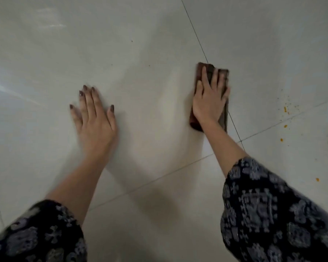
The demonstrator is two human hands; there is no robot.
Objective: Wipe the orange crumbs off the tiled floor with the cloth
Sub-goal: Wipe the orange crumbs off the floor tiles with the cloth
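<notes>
Head view: a person leans over a pale tiled floor [150,53], both arms reaching forward and down.
Sleeves: the left sleeve [38,233] and right sleeve [269,208] are dark cloth with a pale printed pattern, and both end short of the wrists, leaving the forearms bare.
Left hand [95,118]: palm down, flat on the bare tile, the fingers straight and a little spread, holding nothing; the nails are painted dark.
Right hand [209,99]: palm down on top of the cloth, fingers straight and spread, pressing it to the floor rather than curling round it.
Cloth [195,121]: dark brown and folded into a narrow strip that lies lengthwise under the right hand; its right edge lies along a grout line [197,37] that runs away from the person.
Gap between hands: the 2 hands are well apart, with only bare tile between them.
Orange crumbs [286,109]: scattered to the right of the cloth and apart from it, beyond that grout line, with a denser sprinkle farther off and a few single bits nearer the right sleeve.
Sharpness: hands and cloth are slightly blurred.
</notes>
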